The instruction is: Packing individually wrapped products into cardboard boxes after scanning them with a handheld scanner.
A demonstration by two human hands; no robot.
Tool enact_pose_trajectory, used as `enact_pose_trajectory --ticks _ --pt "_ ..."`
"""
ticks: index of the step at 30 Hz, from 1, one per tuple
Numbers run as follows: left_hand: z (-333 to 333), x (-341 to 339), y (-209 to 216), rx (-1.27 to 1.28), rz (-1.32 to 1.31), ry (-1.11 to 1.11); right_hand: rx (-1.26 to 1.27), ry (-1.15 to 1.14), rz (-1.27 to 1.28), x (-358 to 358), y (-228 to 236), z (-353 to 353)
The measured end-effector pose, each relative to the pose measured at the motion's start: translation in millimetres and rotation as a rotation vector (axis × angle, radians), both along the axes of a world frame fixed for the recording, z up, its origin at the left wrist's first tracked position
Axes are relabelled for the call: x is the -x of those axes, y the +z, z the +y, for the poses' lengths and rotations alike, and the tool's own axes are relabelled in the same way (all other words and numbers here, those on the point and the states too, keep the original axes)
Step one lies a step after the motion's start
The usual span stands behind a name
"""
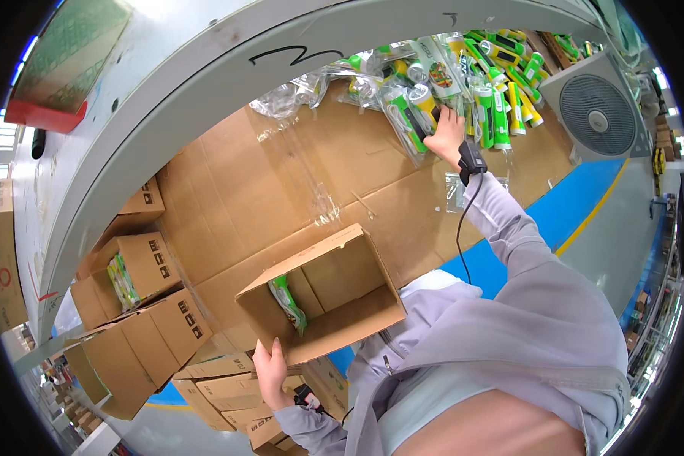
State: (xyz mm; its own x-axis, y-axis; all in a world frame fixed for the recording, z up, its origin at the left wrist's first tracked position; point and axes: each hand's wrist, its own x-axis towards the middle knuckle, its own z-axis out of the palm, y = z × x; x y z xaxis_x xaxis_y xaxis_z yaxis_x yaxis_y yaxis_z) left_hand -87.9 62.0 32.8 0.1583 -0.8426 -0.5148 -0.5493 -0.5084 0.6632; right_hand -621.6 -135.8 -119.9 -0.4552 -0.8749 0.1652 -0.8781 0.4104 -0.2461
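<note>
My left hand [272, 372] grips the near-left corner of an open cardboard box [349, 334], tilted against my body with its opening facing up. One green-and-white flashlight in a clear bag [287, 305] lies inside, at the left wall. At the far right, my right hand [447, 135] reaches into a pile of flashlights. Its fingers and thumb close around a yellow-and-white flashlight with a dark handle [423, 99], apparently bagged. Right beside it lies a bagged green flashlight [404, 118]. Where the fingertips press is partly hidden.
Loose green and yellow flashlights [501, 114] heap beside a grey fan [598, 112]. Crumpled clear bags [292, 95] lie near a curved grey beam [205, 64]. Flat cardboard [251, 190] covers the work surface. Open boxes stand left, one holding bagged goods [123, 283].
</note>
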Motion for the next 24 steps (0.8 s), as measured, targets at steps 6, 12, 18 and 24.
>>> enact_pose_trajectory --ticks 6,12,18,24 --pt "-5.4 23.6 -4.2 -0.008 0.062 0.016 -0.012 -0.027 0.049 -17.0 7.4 17.0" --pt "-38.1 69.0 -2.5 0.116 0.057 -0.220 -0.038 -0.105 -0.308 -41.5 -21.4 44.0" --pt "-67.7 76.1 1.7 0.085 0.081 -0.292 0.348 -0.379 -2.297 -40.3 22.2 58.8" --pt "-73.1 70.4 -6.1 0.106 0.070 -0.398 0.559 -0.107 -2.188 -48.1 125.1 91.8"
